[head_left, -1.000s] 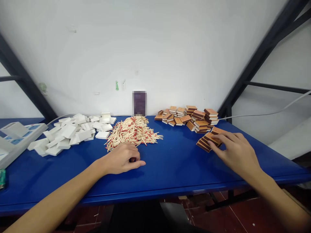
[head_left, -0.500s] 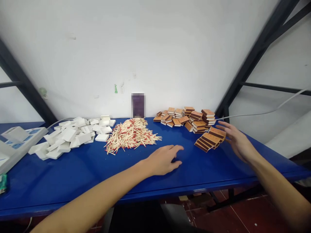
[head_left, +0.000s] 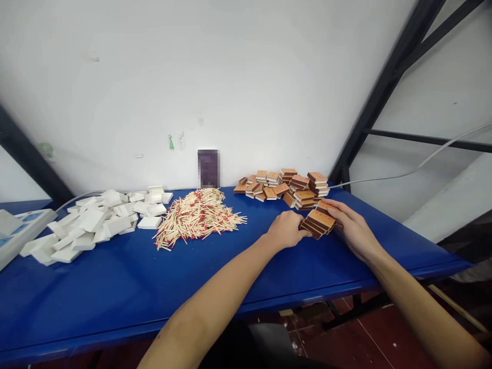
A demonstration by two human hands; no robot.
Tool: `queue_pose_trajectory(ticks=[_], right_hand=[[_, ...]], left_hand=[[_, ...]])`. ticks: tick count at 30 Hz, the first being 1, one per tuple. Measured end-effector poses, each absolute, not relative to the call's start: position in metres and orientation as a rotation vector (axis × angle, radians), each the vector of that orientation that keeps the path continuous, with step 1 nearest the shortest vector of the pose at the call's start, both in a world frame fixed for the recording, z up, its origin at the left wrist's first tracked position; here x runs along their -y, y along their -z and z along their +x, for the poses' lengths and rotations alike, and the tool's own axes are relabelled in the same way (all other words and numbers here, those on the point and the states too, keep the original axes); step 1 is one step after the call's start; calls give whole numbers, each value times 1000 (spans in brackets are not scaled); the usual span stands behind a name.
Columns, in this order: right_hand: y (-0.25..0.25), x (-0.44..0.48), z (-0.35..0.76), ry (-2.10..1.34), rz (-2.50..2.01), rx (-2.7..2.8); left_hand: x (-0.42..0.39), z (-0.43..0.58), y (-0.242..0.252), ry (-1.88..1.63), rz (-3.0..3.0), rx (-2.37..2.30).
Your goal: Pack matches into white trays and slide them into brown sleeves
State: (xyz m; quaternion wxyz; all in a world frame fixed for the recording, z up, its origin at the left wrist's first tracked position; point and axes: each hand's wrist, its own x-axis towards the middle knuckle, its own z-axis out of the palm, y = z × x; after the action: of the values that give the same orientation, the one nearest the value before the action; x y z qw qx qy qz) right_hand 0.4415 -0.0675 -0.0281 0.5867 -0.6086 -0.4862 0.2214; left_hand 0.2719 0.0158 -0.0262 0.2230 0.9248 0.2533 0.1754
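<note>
A slanted row of orange-brown matchboxes (head_left: 318,222) lies at the front of the box pile, between both hands. My left hand (head_left: 287,229) is closed against the left end of this row, its fingertips partly hidden behind the boxes. From the other side my right hand (head_left: 351,225) presses its fingers onto the right end. Just behind, more matchboxes (head_left: 305,197) are heaped and stacked near the wall. To the left of my left hand spreads a heap of loose red-tipped matches (head_left: 200,215).
White inner trays (head_left: 92,219) are piled on the blue table (head_left: 161,287) at left, beside a white power strip (head_left: 28,230). A dark blurred rectangle (head_left: 208,169) stands against the wall. A cable (head_left: 378,178) runs behind the matchboxes toward the right frame post (head_left: 378,97).
My left hand has moved right and up to the matchbox row and closed on it. My right hand has come in against the row's right end. The view has shifted right.
</note>
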Motion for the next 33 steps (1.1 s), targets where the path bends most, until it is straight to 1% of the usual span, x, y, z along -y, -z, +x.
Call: queue_pose_trajectory(ticks=[3, 5, 9, 12, 15, 16, 18, 20, 22, 24, 26, 27, 33], right_hand=[[29, 68, 446, -494, -1416, 1159], [27, 72, 448, -375, -1440, 1172], [16, 90, 437, 189, -1440, 1233], [3, 101, 407, 464, -1382, 1387], [-8, 92, 371, 499, -1233, 1706], [-11, 84, 361, 456, -1277, 1804], [-15, 61, 345, 360, -1509, 1989], [-16, 32, 336, 363, -1830, 2098], [-15, 4, 330, 431, -2117, 2138], [-14, -19, 327, 449, -2187, 2109], [-12, -36, 324, 459, -2234, 2077], [-12, -41, 323, 458, -2254, 2065], [-14, -43, 320, 535, -2284, 2039]], left_hand=[[-16, 270, 26, -489, 2560, -694], [-14, 263, 23, -492, 2570, -702], [0, 220, 15, -490, 2621, -677], [17, 170, 9, -436, 2819, -545], [32, 116, 6, -441, 2928, -494], [35, 98, 4, -472, 2938, -508], [37, 60, 1, -577, 2945, -526], [33, 21, -3, -726, 2924, -595], [22, -21, -8, -857, 2924, -795], [7, -61, -12, -929, 2901, -1155], [-9, -94, -16, -845, 2865, -1527], [-17, -106, -16, -778, 2877, -1618], [-39, -121, -12, -360, 3149, -1695]])
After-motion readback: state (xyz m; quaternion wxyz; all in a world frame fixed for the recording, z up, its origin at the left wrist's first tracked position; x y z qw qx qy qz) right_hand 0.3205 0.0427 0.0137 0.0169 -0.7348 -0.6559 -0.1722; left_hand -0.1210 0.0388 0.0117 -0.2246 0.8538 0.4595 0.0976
